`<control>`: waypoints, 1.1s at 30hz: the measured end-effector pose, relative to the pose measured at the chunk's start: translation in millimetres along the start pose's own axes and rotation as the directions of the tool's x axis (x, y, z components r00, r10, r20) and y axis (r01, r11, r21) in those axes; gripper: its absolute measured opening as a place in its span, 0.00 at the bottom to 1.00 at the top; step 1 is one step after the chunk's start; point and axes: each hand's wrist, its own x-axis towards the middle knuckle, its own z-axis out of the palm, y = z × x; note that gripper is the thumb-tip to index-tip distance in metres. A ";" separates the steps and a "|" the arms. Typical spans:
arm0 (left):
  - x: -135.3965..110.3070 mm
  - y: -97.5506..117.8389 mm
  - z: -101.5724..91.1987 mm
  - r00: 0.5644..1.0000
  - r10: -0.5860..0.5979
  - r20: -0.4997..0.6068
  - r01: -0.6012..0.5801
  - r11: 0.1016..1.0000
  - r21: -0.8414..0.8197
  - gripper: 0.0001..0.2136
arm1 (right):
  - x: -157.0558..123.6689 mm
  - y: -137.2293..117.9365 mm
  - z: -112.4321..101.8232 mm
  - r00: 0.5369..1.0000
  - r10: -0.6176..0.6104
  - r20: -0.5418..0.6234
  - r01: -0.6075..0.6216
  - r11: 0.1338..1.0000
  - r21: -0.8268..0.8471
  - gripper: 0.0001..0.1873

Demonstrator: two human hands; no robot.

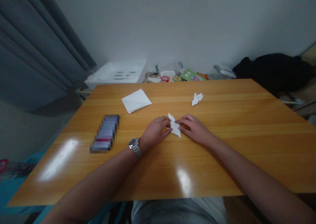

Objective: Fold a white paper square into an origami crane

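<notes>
A small folded white paper piece point(174, 126) lies on the wooden table point(222, 151) in front of me. My left hand point(155, 131), with a metal watch on its wrist, pinches the paper's left edge with curled fingers. My right hand point(194, 127) presses and pinches the paper's right edge, fingers closed on it. A finished white folded paper figure point(197, 98) rests farther back on the table, apart from both hands.
A stack of white paper sheets point(136, 100) lies at the back left of the table. A blurred phone-like object point(105, 133) sits left of my left hand. Beyond the far edge are a white box point(118, 73), clutter, and a dark bag point(271, 69).
</notes>
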 end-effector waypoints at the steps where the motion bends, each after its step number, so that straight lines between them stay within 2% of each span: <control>1: -0.5 -1.0 1.0 1.000 0.002 -0.005 -0.002 1.000 0.014 0.06 | -0.1 0.0 0.1 1.000 -0.001 0.000 0.001 1.000 -0.001 0.16; 6: -2.9 -3.1 3.3 1.000 0.016 -0.026 -0.014 0.997 0.073 0.15 | 0.0 -2.3 -0.1 1.000 -0.006 0.013 0.006 1.000 -0.028 0.16; 17: -3.2 -2.3 1.7 1.000 0.015 -0.001 -0.015 0.995 0.094 0.16 | 3.1 -5.7 -4.9 0.996 0.087 -0.032 -0.087 0.996 0.024 0.06; 22: -3.0 -1.4 0.4 1.000 0.023 0.003 -0.023 0.993 0.118 0.15 | 0.4 2.1 -8.2 0.999 0.033 0.011 -0.033 0.999 0.039 0.05; 28: -2.5 2.3 1.7 0.989 0.125 0.079 -0.133 0.985 0.110 0.15 | 2.5 3.5 -6.4 0.997 -0.077 0.009 0.076 0.994 0.080 0.05; 33: -2.7 5.2 0.8 0.986 0.090 0.143 -0.102 0.992 0.080 0.13 | 3.3 -2.9 -8.1 0.992 -0.111 0.066 0.102 0.987 0.128 0.07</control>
